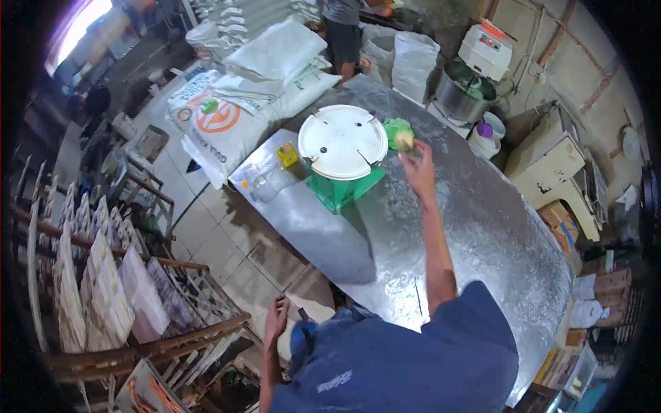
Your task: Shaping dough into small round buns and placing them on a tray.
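Note:
My right hand (pixel 418 168) reaches over the metal table, its fingertips closed at a small tan, rounded thing (pixel 404 140) whose kind I cannot make out. Right behind that thing lies a crumpled green item (pixel 397 128), perhaps a plastic bag. To the left of this hand stands a green scale (pixel 337 191) with a round, white, slotted plate (pixel 343 138) on top, and nothing lies on the plate. My left hand (pixel 277 318) hangs beside the table's near left edge, fingers loosely bent and nothing visible in them.
Big white sacks (pixel 234 113) lie at the table's far left. A small yellow box (pixel 286 155) and clear plastic (pixel 265 182) are left of the scale. A mixer bowl (pixel 465 96) stands far right. Racks with trays (pixel 107 289) fill the left. Another person (pixel 342 34) stands beyond.

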The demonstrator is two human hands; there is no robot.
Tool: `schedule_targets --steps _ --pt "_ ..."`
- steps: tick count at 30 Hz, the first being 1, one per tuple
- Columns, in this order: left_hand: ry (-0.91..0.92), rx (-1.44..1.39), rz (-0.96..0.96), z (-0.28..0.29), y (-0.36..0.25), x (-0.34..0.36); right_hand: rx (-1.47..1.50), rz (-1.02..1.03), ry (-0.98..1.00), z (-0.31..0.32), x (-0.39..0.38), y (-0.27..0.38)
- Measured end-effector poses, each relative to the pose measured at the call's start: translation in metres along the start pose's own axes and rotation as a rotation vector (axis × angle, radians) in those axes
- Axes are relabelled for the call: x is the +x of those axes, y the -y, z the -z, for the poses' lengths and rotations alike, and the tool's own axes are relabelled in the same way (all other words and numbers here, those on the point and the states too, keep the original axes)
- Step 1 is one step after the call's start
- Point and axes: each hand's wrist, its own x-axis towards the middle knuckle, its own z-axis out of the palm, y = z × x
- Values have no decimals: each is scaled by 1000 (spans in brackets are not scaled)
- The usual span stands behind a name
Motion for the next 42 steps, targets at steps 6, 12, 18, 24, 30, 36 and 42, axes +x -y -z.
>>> schedule_targets --steps 6,12,18,24,30,36,42 --pt "48 -119 55 39 -17 76 -293 -483 -303 -8 -38 -82" --pt "80 -47 -266 59 -86 172 -1398 -807 -308 91 -240 -98" --pt "169 116 -629 126 -161 290 -1462 -1200 -382 72 -305 -52" --pt "255 227 -741 159 -193 371 -1313 -1106 -243 -50 -258 -51" --pt "616 131 -778 160 -209 364 -964 -998 -482 -156 -203 -69" --pt "140 312 -924 189 -171 371 -105 -899 -114 -164 -130 -51" --pt "15 499 -838 193 -136 410 15 -831 26 -221 -69 -27"
